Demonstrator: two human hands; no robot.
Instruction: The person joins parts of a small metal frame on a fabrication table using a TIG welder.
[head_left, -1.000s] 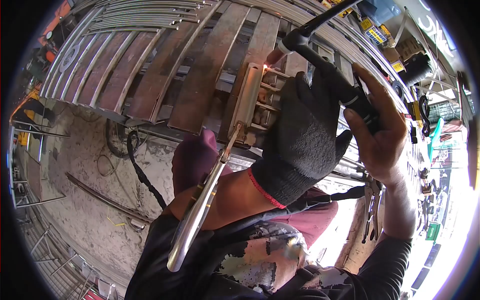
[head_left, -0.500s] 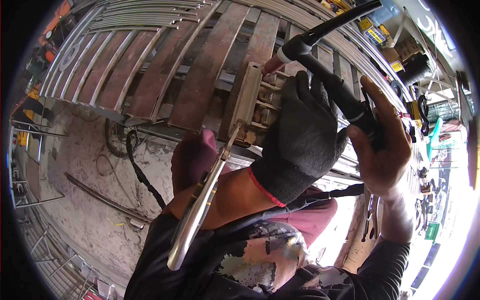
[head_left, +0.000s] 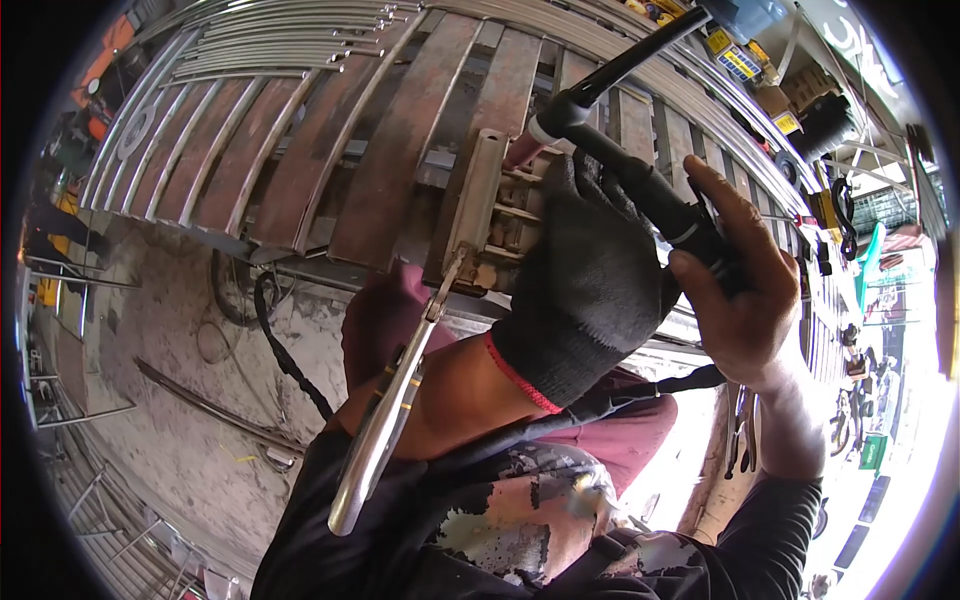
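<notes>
My right hand [head_left: 745, 290], bare, is closed around the black handle of a welding torch [head_left: 635, 175], its index finger raised along the grip. The torch's pinkish nozzle [head_left: 524, 150] is at the upper end of a metal bar [head_left: 478, 205] with short cross pieces beside it. My left hand [head_left: 590, 275] wears a black glove with a red cuff and lies just right of these pieces. Its curled fingers are partly hidden behind the torch; what they grip cannot be made out. Locking pliers [head_left: 380, 435] are clamped at the bar's lower end, their handles above my left forearm.
A slatted metal bench [head_left: 400, 150] carries thin metal rods [head_left: 270, 45] at the upper left. A black cable [head_left: 285, 350] hangs beside the bench. Yellow boxes [head_left: 735, 55] and a black spool [head_left: 826, 125] stand at the upper right. Pliers [head_left: 742, 430] hang near my right forearm.
The torch and both my hands appear slightly further left in view. The bench, bar and clamped pliers have shifted left too, with the view. Both hands keep much the same pose.
</notes>
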